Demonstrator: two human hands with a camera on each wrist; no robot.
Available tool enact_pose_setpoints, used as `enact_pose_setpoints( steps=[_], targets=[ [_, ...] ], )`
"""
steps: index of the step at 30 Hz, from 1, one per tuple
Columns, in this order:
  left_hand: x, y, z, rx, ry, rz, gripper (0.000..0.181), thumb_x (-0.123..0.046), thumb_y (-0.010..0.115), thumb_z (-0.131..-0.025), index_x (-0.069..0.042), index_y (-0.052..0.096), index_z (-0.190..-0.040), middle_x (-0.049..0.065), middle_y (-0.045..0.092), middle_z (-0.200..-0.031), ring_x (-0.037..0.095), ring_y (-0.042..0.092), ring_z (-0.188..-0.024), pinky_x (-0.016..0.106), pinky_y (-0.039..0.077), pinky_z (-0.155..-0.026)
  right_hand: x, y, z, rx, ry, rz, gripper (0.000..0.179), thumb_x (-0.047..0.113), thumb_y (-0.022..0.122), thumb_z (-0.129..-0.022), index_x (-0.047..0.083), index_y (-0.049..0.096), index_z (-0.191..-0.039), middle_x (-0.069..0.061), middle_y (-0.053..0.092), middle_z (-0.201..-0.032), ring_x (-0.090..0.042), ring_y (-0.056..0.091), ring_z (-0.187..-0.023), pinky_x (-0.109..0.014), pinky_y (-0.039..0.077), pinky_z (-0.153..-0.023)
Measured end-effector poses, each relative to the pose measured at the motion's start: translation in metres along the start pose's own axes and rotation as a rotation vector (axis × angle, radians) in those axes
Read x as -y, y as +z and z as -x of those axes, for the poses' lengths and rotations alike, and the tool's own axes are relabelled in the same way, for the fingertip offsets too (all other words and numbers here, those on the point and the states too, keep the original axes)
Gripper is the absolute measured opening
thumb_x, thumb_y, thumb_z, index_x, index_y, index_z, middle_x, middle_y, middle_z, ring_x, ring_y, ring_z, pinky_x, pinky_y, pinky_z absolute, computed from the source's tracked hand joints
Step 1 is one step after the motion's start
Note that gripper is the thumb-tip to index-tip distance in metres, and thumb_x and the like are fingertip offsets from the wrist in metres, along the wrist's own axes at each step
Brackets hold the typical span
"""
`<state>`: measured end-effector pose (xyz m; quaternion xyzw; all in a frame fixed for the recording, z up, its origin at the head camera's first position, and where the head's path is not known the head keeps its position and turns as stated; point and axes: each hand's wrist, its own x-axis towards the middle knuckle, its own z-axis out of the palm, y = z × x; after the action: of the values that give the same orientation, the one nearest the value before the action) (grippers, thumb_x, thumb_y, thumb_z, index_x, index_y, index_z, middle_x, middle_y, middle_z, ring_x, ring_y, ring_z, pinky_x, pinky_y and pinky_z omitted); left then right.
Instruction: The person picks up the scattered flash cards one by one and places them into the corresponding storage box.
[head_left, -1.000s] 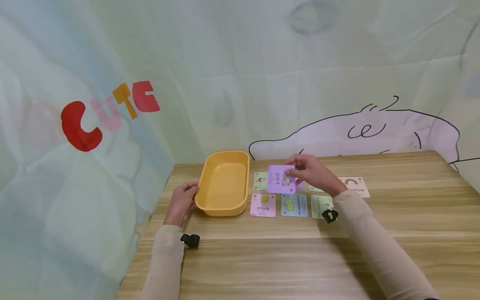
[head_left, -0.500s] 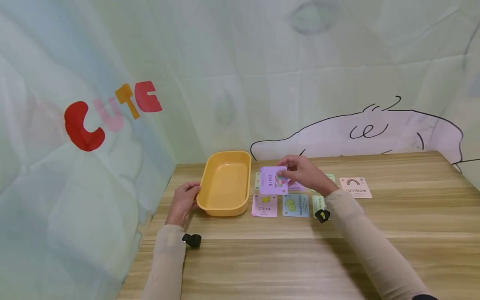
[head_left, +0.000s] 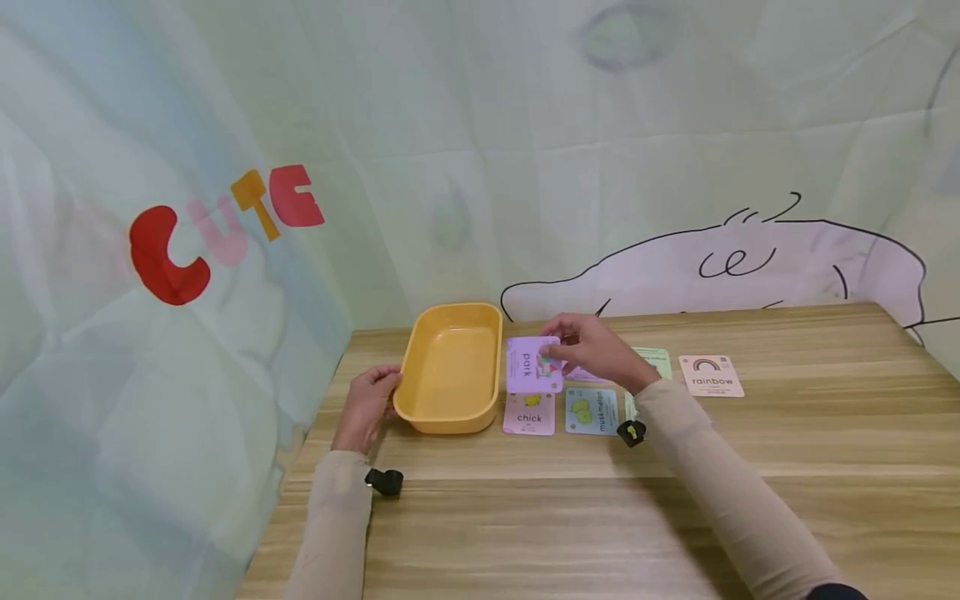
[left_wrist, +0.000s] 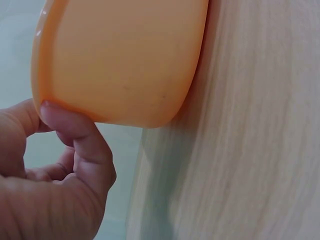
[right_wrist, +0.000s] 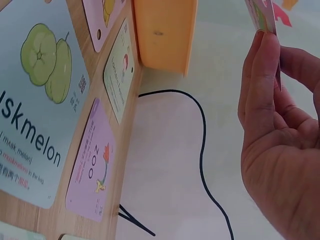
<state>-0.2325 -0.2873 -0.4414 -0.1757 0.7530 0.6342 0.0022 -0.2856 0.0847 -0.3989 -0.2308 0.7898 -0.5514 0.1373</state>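
Note:
My right hand (head_left: 600,354) pinches a purple "park" card (head_left: 523,367) between thumb and fingers, just right of the yellow tray (head_left: 450,427). Raised off the table, this card overlaps the top of the pink "chick" card (head_left: 529,418) in the head view. Under it, a pale green card (right_wrist: 120,72) shows only in the right wrist view. With its thumb against the wall, my left hand (head_left: 367,406) grips the tray's left near corner. Partly behind my right hand lies a purple "zoo" card (right_wrist: 93,162). Beside the chick card is a blue "muskmelon" card (head_left: 591,411).
A "rainbow" card (head_left: 711,376) lies farthest right. One green card (head_left: 652,360) is partly covered by my right hand and wrist. Another pale card (head_left: 630,405) is mostly hidden by the right sleeve. Behind the wooden table (head_left: 480,533) hangs a printed curtain (head_left: 450,150).
My right hand has carried the park card left, closer to the tray, uncovering the rainbow card and more of the green card. The left hand keeps its grip on the tray.

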Motion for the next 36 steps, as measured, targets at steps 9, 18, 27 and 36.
enact_pose_setpoints(
  steps=[9, 18, 27, 36],
  targets=[
    [0.000, 0.001, 0.000, -0.003, 0.000, -0.003, 0.034, -0.020, 0.056, -0.104, -0.001, 0.058, -0.132, 0.007, 0.061, -0.106, 0.012, 0.060, -0.080, 0.022, 0.052, -0.059, 0.003, 0.009, -0.005, 0.015, 0.024, -0.015, 0.022, 0.013, 0.069, -0.095, 0.010, 0.066, -0.117, -0.013, 0.067, -0.108, -0.029, 0.068, -0.092, -0.041, 0.061, -0.076],
    [0.002, 0.000, 0.000, -0.001, -0.001, -0.001, 0.034, -0.021, 0.055, -0.104, -0.001, 0.058, -0.133, 0.006, 0.061, -0.107, 0.012, 0.060, -0.080, 0.022, 0.051, -0.058, 0.006, 0.018, -0.015, 0.048, 0.020, -0.011, 0.022, 0.010, 0.070, -0.094, 0.009, 0.067, -0.116, -0.013, 0.067, -0.108, -0.028, 0.068, -0.093, -0.040, 0.061, -0.077],
    [0.002, 0.000, -0.001, -0.002, 0.009, 0.004, 0.034, -0.020, 0.055, -0.104, 0.000, 0.058, -0.132, 0.007, 0.061, -0.106, 0.011, 0.060, -0.079, 0.022, 0.050, -0.057, 0.010, 0.025, -0.021, 0.051, 0.023, 0.002, 0.020, 0.009, 0.069, -0.095, 0.007, 0.067, -0.114, -0.012, 0.067, -0.107, -0.026, 0.068, -0.091, -0.038, 0.061, -0.075],
    [0.001, 0.001, -0.002, -0.006, 0.007, -0.006, 0.034, -0.020, 0.054, -0.105, -0.001, 0.059, -0.132, 0.007, 0.061, -0.107, 0.012, 0.059, -0.080, 0.021, 0.050, -0.057, 0.010, 0.032, -0.027, 0.057, 0.017, 0.009, 0.019, 0.009, 0.070, -0.095, 0.008, 0.068, -0.113, -0.011, 0.068, -0.107, -0.026, 0.068, -0.091, -0.038, 0.061, -0.075]
  ],
)
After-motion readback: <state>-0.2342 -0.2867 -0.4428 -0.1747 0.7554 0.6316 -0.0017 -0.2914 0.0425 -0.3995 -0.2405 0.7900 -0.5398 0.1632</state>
